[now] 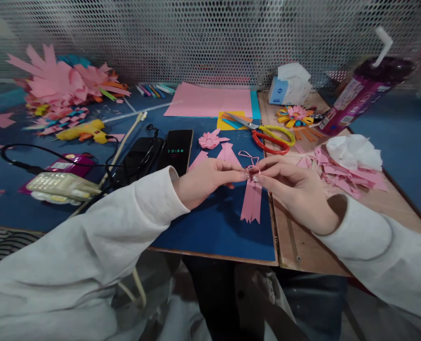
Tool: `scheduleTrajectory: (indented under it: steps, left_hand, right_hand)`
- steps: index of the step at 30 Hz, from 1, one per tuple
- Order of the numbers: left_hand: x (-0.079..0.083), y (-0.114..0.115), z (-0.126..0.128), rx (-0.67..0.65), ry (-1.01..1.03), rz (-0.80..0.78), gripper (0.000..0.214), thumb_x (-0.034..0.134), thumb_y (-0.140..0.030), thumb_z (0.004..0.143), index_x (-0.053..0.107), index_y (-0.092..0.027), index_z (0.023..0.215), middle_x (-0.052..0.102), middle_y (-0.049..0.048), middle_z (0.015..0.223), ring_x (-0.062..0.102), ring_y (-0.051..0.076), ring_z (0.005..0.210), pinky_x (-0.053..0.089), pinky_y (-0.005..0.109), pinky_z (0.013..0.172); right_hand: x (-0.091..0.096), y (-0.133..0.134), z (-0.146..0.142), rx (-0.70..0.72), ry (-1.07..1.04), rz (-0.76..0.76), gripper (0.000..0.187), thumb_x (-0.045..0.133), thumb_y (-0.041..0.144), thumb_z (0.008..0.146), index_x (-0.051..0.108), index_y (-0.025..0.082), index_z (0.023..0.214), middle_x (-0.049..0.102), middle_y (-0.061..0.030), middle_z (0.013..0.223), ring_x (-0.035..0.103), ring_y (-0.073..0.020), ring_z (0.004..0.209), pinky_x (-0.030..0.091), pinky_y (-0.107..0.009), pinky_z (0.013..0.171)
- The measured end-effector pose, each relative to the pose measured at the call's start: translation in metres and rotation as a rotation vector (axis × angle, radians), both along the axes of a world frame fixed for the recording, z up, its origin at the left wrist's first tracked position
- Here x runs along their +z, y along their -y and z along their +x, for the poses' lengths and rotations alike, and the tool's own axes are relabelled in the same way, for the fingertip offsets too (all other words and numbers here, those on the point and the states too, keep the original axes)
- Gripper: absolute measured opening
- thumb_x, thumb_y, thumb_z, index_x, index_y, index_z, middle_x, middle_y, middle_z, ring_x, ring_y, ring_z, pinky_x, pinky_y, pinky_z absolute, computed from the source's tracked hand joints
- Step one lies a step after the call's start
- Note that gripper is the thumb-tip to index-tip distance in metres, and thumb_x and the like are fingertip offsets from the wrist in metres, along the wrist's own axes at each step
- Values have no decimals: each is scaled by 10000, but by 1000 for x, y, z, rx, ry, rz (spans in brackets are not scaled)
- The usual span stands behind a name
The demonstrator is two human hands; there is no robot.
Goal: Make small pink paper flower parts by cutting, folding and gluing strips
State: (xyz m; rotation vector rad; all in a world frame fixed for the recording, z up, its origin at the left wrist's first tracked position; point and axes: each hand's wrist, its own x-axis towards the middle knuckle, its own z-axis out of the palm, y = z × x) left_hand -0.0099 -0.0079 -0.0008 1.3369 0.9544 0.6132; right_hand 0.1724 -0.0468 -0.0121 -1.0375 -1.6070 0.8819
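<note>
Between my hands hangs a pink paper ribbon (251,201), its two notched tails pointing down and thin folded loops rising at the top. My left hand (210,179) pinches it from the left with thumb and forefinger. From the other side, my right hand (299,192) pinches the same upper part, its fingertips almost meeting the left ones. What lies right under the fingertips is partly hidden. Just beyond my left hand are a pink paper flower (210,139) and pink cut strips (228,154) on the blue tabletop.
Scissors (272,139) with red and yellow handles lie beyond my hands. Left are a lit phone (175,150), black cables and a yellow glue gun (82,130). Right are pink scraps (338,175), crumpled tissue (354,151) and a tall purple bottle (363,97). Pink sheets (210,100) lie behind.
</note>
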Motion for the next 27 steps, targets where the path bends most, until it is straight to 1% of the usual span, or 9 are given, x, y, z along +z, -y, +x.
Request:
scheduleTrajectory:
  steps: [8, 19, 27]
  left_hand:
    - [0, 0, 1, 7, 32, -11, 148, 697, -293, 686, 707, -154, 733, 643, 23, 772, 522, 126, 745, 396, 263, 684]
    - [0, 0, 1, -17, 66, -26, 139, 681, -292, 701, 715, -168, 751, 648, 31, 814, 515, 126, 779, 391, 232, 661]
    - [-1, -1, 0, -12, 44, -20, 166, 695, -319, 688, 720, -171, 757, 657, 28, 815, 520, 128, 765, 390, 255, 678]
  right_hand:
    - [-1, 0, 0, -4, 28, 61, 95, 658, 256, 779, 668, 218, 692, 644, -14, 894, 613, -155, 887, 500, -346, 851]
    - [0, -1, 0, -26, 97, 108, 61, 654, 225, 782, 686, 234, 731, 684, -14, 923, 638, -165, 895, 513, -365, 865]
    - [-1, -2, -1, -46, 104, 97, 61, 660, 233, 776, 682, 237, 720, 684, -7, 908, 640, -163, 887, 527, -356, 838]
